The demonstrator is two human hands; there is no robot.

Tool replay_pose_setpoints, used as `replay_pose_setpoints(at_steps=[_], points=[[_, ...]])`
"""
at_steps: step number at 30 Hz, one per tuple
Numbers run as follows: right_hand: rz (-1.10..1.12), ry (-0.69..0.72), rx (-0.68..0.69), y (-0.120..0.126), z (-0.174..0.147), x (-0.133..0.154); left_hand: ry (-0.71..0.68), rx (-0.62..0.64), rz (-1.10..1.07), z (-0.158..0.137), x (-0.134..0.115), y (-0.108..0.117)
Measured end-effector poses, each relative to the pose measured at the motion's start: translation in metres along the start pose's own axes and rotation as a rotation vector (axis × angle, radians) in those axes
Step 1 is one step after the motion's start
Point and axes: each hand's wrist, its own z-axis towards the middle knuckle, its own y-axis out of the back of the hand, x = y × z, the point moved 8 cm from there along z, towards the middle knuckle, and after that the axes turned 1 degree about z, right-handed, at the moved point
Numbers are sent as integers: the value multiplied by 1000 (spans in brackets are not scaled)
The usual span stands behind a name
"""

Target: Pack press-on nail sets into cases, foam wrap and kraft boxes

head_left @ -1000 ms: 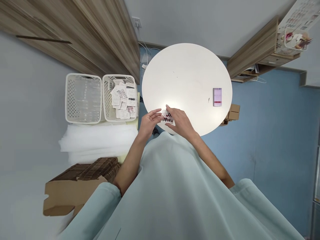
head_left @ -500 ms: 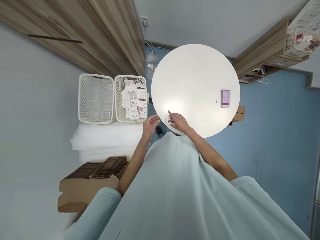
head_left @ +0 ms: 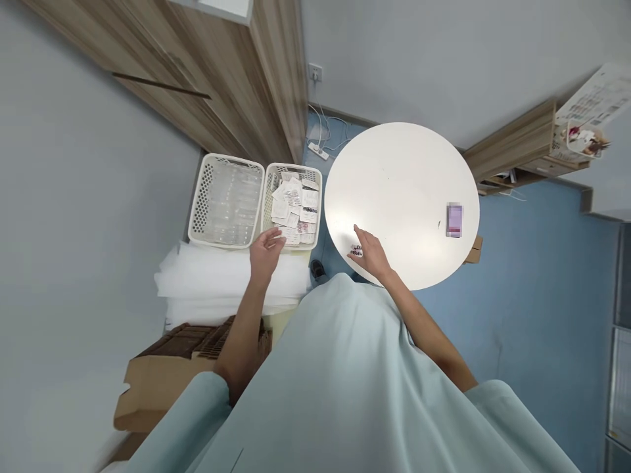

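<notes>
Head view: The small printed card (head_left: 355, 250) is at the near left of the round white table (head_left: 404, 177), framed by the right hand (head_left: 373, 256). The thumb and fingers of this hand are spread apart, with the card visible in the gap; contact with its edges cannot be told. This placement probably keeps the card within easy reach and steady.

The left hand (head_left: 265, 255) is at the near side of the two white baskets, its fingers slightly spread and loosely bent, with no item visible in them. The right basket (head_left: 319, 210) contains loose cards (head_left: 290, 197); the left basket (head_left: 201, 203) contains clear plastic pieces (head_left: 231, 200). Separate baskets beside the table presumably keep the supplies sorted and accessible. The purple box (head_left: 454, 220) lies at the table's right side, likely to leave the near area free.

Difference from the frame one second earlier: the left hand is off the card and over at the baskets; the right hand stays at the card. The purple box remains at the table's right.
</notes>
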Motion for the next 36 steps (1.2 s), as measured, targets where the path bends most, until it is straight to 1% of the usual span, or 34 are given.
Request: replay_pose_setpoints(at_steps=[3, 5, 7, 9, 13, 16, 21, 25, 28, 31, 36], points=[[13, 29, -40, 8, 4, 20, -65, -119, 172, 31, -2, 42], [21, 44, -60, 12, 5, 32, -102, -191, 313, 51, -1, 66], [26, 49, -72, 15, 5, 43, -117, -220, 440, 69, 3, 82], [26, 48, -72, 16, 4, 52, -119, -206, 535, 86, 10, 89], [17, 37, -79, 18, -2, 61, -92, -122, 664, 110, 26, 84], [11, 33, -99, 18, -7, 63, -79, -89, 755, 119, 35, 77], [2, 19, -126, 18, -16, 63, -73, -52, 901, 124, 39, 69], [-13, 16, -127, 19, -21, 68, -34, -22, 1007, 131, 35, 67], [-23, 13, -135, 19, -23, 72, -8, 5, 1045, 135, 31, 65], [-20, 23, -147, 17, -25, 74, -21, 19, 1053, 137, 29, 60], [-17, 39, -143, 11, -30, 74, -24, -32, 983, 142, 31, 57]])
